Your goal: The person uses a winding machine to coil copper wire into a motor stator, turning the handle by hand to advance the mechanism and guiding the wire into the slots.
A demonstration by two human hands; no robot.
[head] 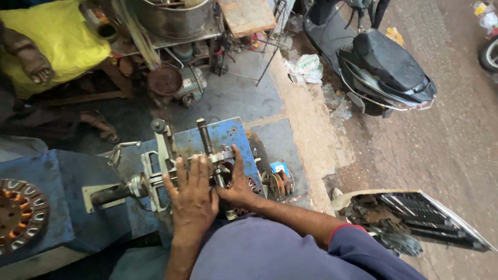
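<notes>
Left hand (193, 194) lies palm down over the middle of the winder (171, 171), fingers straight and only slightly spread, fingertips reaching the grey metal frame; it presses flat on the part rather than closing round anything. Right hand (237, 182) comes in from the right side, thumb up along the blue plate (228, 136), fingers curled under and partly hidden by the left hand; it grips the winder's frame where copper coils (244, 210) show beneath, though how firmly the fingers are wrapped cannot be told. The winder sits on the blue bench (57, 192), directly ahead of the person and just above the grey-blue shirt (270, 254). A threaded rod (204, 136) stands out of it toward the top, a dark handle (110, 194) sticks out to the left. At the bench's left edge lies a round stator (18, 212) with copper windings, well apart from both hands. Small spools (277, 181) sit just right of the plate. On the ground beyond: a motor (189, 83) with a rusty disc, a steel pot (174, 18) above it, a yellow cloth (52, 41) with another person's foot (31, 59) on it. A scooter (384, 67) is parked on the dirt to the right; a louvred panel (430, 218) lies nearer, beside the right elbow.
</notes>
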